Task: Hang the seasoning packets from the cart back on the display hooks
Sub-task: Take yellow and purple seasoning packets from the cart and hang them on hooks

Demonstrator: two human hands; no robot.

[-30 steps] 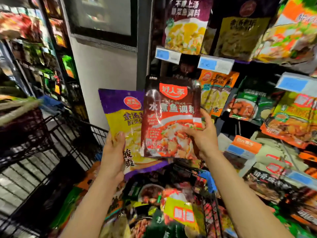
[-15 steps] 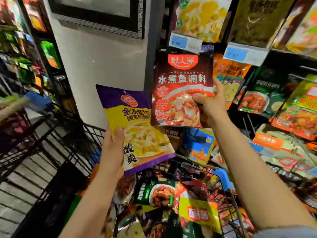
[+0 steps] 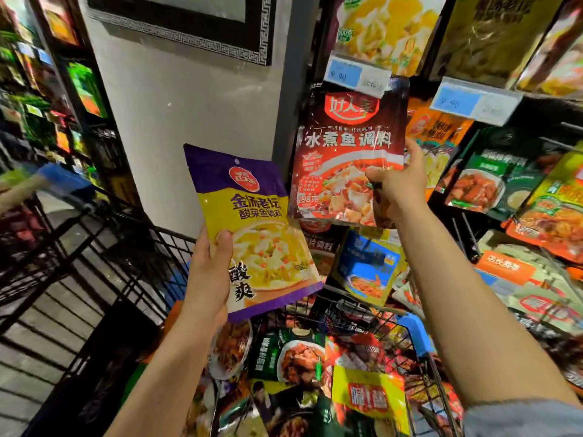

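Observation:
My right hand (image 3: 399, 181) grips a dark red seasoning packet (image 3: 347, 146) by its lower right edge and holds it upright against the display, its top edge just under a blue price tag (image 3: 344, 74). My left hand (image 3: 209, 272) grips a purple and yellow packet (image 3: 249, 222) by its lower left side, thumb on the front, held over the cart. The black wire cart (image 3: 362, 320) below holds several more packets. The hook behind the red packet is hidden.
Packets hang in rows on the display at right, with a second blue price tag (image 3: 454, 102) on a rail. A grey pillar (image 3: 189, 121) stands left of the display. Another black cart (image 3: 47, 247) and a shelf aisle lie at far left.
My right hand has lifted the red packet up and to the right, toward the price tag. My left hand has raised the purple and yellow packet slightly.

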